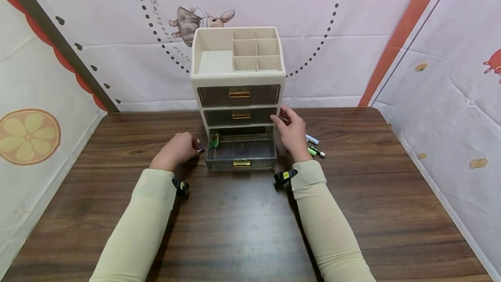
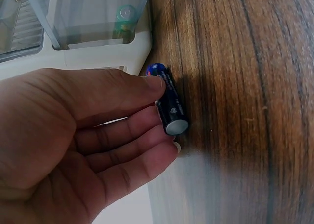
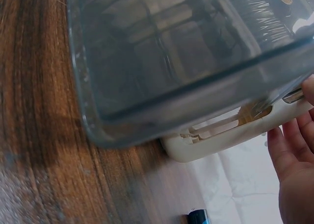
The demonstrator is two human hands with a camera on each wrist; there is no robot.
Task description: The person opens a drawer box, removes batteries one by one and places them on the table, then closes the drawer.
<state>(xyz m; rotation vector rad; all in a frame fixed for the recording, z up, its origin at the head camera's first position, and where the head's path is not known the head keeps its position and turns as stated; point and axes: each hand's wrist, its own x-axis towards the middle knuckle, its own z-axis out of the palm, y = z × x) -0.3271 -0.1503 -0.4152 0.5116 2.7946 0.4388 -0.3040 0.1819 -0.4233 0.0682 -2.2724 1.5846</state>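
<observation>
A cream desktop drawer organizer stands at the back of the table, its bottom drawer pulled out. Just left of that drawer, my left hand pinches a dark blue battery between thumb and fingers, close to the tabletop. Green batteries lie at the left inside the drawer. My right hand grips the organizer's right front edge, thumb at the front and fingers along the side. That hand is partly cut off in the right wrist view.
Several loose batteries lie right of the organizer, partly behind my right hand. The upper drawer and middle drawer are closed. A printed cloth hangs behind the wooden table.
</observation>
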